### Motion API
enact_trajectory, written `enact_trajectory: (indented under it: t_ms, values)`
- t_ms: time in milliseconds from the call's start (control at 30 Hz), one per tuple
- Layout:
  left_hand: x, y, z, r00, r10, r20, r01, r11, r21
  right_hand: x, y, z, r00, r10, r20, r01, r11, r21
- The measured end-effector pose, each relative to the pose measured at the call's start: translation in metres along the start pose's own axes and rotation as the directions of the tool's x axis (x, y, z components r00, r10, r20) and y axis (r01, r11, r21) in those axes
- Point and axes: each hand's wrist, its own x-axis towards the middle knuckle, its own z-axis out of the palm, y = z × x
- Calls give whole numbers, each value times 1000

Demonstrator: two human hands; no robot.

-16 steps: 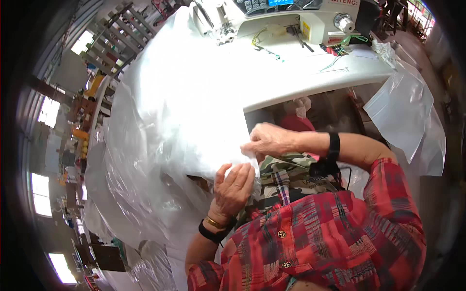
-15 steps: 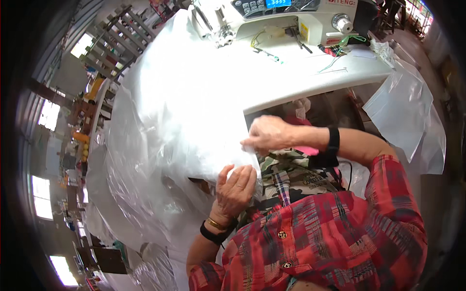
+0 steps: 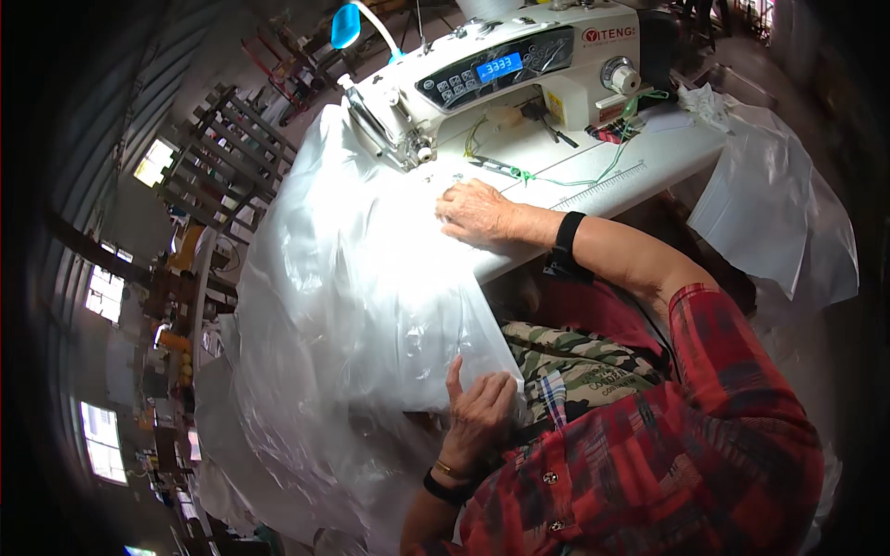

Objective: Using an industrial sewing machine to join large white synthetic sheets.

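A large sheet of thin, whitish translucent plastic (image 3: 371, 306) spreads over the front of a white sewing machine (image 3: 501, 69), glaring bright under the lamp. My right hand (image 3: 475, 211) is on the sheet close to the needle area, its fingers curled down onto the plastic near its right edge. Nearer to me, my left hand (image 3: 480, 408) grips the sheet's near right corner, fingers bent over it and thumb sticking up. The stretch of edge between both hands looks fairly straight. Glare hides the needle and presser foot.
Green-handled thread snips (image 3: 505, 169) and green thread lie on the machine bed, right of my right hand. A blue-headed lamp (image 3: 346, 26) stands at the machine's left. More plastic sheeting (image 3: 765, 204) hangs off the table's right end. Metal racking (image 3: 227, 153) stands far left.
My right hand has moved away from me along the sheet's edge, up to the machine. My left hand stays at the near corner. The view has shifted, showing more of the machine.
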Motion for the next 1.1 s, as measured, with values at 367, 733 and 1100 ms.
enact_trajectory:
  t_ms: [367, 733, 1100]
  values:
    - [37, -47, 2, 999, -49, -23, 46, 988, -144, 2, 1, -3, 999, -36, -7, 36, 999, -1]
    - [102, -101, 5, 993, -38, -113, 39, 999, 5, 3, 0, -18, 990, -3, 141, -12, 995, 103]
    - [155, -187, 35, 962, -136, -238, 108, 986, -128, 8, 10, -11, 992, 17, 122, -44, 974, 222]
